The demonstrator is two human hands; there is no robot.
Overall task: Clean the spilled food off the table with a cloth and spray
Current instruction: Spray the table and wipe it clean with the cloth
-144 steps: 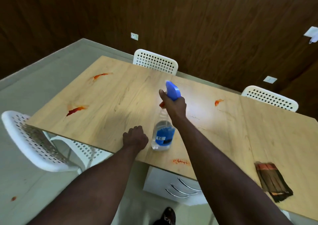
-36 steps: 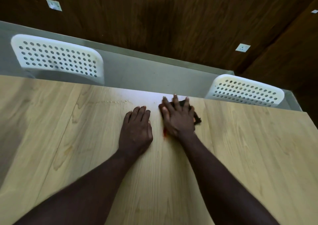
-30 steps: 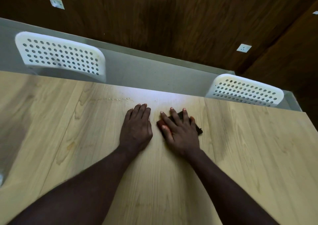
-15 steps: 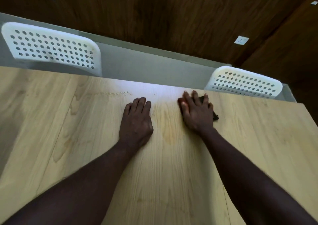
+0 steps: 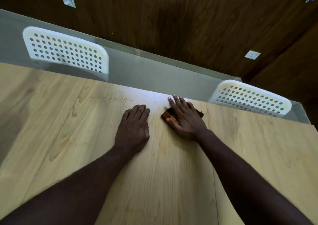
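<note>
Right hand (image 5: pixel 185 121), spread flat on the cloth (image 5: pixel 169 115), slid toward the flat left hand (image 5: pixel 133 126). Firm overlapping strokes seemed best.

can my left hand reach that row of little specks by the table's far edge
Probably yes. The left hand lies flat just short of the specks, with only bare table between them.

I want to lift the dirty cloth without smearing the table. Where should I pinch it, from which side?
Likely the corner of the cloth poking out right of the right hand, pinched from the right: it lies flat, and its left edge looks orange-stained.
</note>
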